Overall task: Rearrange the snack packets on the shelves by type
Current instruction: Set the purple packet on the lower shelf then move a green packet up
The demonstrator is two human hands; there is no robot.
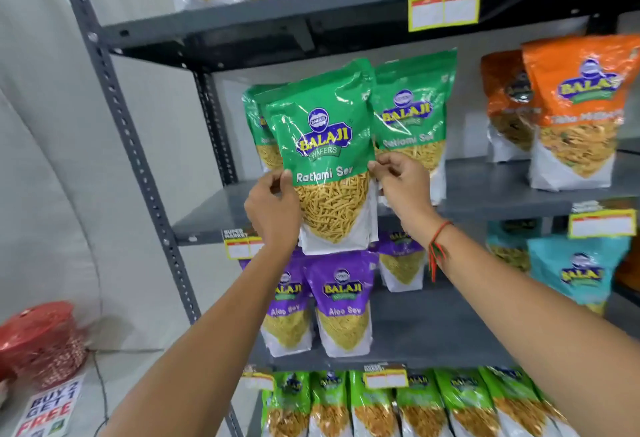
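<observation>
A grey steel shelf rack (502, 191) filled the view. Nearest, the left hand (273, 208) and right hand (398, 180) pinched opposite edges of an upright green Ratlami Sev packet (323, 159), held just before matching green packets (412, 118) standing behind.

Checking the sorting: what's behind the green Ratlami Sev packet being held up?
Behind the held Ratlami Sev packet stand two more green packets, one at its left, one at its right. Whatever sits directly behind it is covered.
</observation>
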